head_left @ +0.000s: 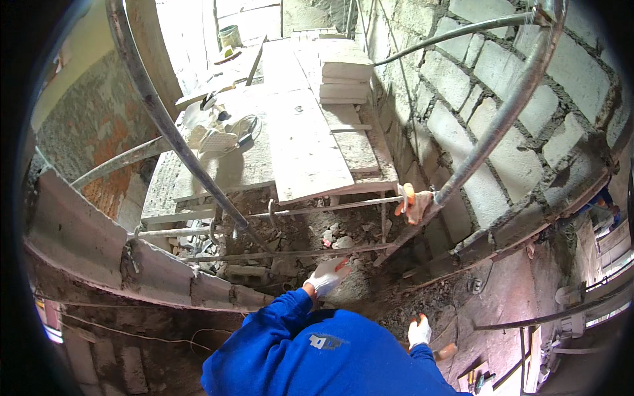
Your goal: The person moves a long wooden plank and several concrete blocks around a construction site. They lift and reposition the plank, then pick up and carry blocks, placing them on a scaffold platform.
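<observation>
My left hand (326, 277), in a white glove with orange fingertips, reaches forward over the rubble (353, 285) at the base of the scaffold frame. Its fingers are stretched out and no object shows in them. My right hand (419, 332), gloved the same way, is lower and to the right, above a rough, gravelly floor. Two of its orange fingertips stand apart, and I see nothing held. Ahead of my left hand, a thin scaffold bar (297, 254) crosses in front of the raised plank platform (310, 165).
A worn glove (416, 204) rests on the right scaffold pole (492, 132). White blocks (345, 69) are stacked on the platform, near a coiled cable (246, 131). A block wall (508, 158) rises at right. Hand tools (477, 379) lie at lower right.
</observation>
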`<act>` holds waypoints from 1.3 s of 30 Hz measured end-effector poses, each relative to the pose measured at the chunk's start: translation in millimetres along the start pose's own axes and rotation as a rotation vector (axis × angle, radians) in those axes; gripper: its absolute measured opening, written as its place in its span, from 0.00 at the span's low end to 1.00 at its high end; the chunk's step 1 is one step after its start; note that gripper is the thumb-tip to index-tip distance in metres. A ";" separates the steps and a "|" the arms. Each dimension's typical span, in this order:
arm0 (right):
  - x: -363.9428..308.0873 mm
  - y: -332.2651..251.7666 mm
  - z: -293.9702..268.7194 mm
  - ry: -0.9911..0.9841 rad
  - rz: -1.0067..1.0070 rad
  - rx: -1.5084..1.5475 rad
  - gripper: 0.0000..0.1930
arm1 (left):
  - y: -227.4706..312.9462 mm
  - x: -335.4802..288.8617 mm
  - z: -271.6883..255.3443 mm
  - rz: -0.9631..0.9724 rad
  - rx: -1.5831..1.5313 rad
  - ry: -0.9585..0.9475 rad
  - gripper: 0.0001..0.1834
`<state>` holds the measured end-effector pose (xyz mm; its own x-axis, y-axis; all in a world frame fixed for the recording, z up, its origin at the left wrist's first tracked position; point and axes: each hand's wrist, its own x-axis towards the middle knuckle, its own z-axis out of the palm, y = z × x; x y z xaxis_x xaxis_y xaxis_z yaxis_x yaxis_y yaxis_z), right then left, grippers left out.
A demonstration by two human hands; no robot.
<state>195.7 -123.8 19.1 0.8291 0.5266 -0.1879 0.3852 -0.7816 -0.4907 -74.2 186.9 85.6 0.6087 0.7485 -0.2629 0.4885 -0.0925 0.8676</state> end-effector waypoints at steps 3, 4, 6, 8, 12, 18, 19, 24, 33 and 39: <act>-1.5 -27.9 14.7 -0.090 0.020 0.056 0.26 | 40.7 18.9 -25.6 0.030 -0.412 -0.059 0.26; -1.4 -33.8 18.6 -0.119 0.044 0.056 0.27 | 52.8 21.8 -31.2 0.081 -0.746 -0.065 0.27; -2.7 -35.8 21.6 -0.194 0.066 0.069 0.28 | 70.6 29.9 -54.5 0.107 -1.187 -0.107 0.27; -2.9 -27.0 23.1 -0.260 0.084 0.103 0.30 | 83.6 38.6 -75.4 0.205 -1.434 -0.126 0.29; 0.7 15.2 29.6 -0.251 0.055 -0.061 0.30 | 97.0 53.4 -103.8 0.102 -1.635 0.044 0.22; 47.0 63.7 54.6 -0.375 0.254 0.126 0.21 | 90.2 61.6 -120.5 0.046 -1.676 0.330 0.25; 59.4 62.9 58.2 -0.397 0.277 0.137 0.20 | 88.7 64.1 -121.5 0.066 -1.656 0.374 0.25; 112.9 25.2 63.7 -0.427 0.172 0.073 0.21 | 85.9 82.0 -126.9 -0.024 -1.559 0.473 0.26; 118.5 -133.1 26.4 -0.554 -0.142 0.715 0.24 | 103.6 43.1 -72.5 -0.009 -1.473 0.504 0.24; 83.1 -238.9 4.2 -0.685 -0.245 1.257 0.30 | 118.7 -21.1 -29.3 -0.051 -1.464 0.376 0.26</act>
<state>170.9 108.1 117.1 0.3050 0.9359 -0.1759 -0.4151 -0.0356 -0.9091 -47.3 179.4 206.5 0.3094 0.8709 -0.3818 -0.6694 0.4846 0.5630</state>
